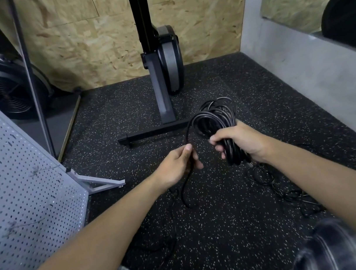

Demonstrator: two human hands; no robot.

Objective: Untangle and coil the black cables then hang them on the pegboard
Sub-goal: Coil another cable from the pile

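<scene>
One black cable coil (212, 118), long axis upright — the right hand (242, 143) grips its base. The left hand (176, 166) pinches one trailing strand (183, 193).

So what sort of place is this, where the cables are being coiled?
Most likely a small gym or its storage corner: speckled rubber flooring, an exercise machine stood upright against the chipboard wall, and a fan-like flywheel housing at the left. A pegboard stands nearby.

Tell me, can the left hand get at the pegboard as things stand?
Probably yes: the pegboard stands left of the left hand, with nothing between them. That hand is pinching a cable strand leading to the coil the right hand grips, though.
</scene>
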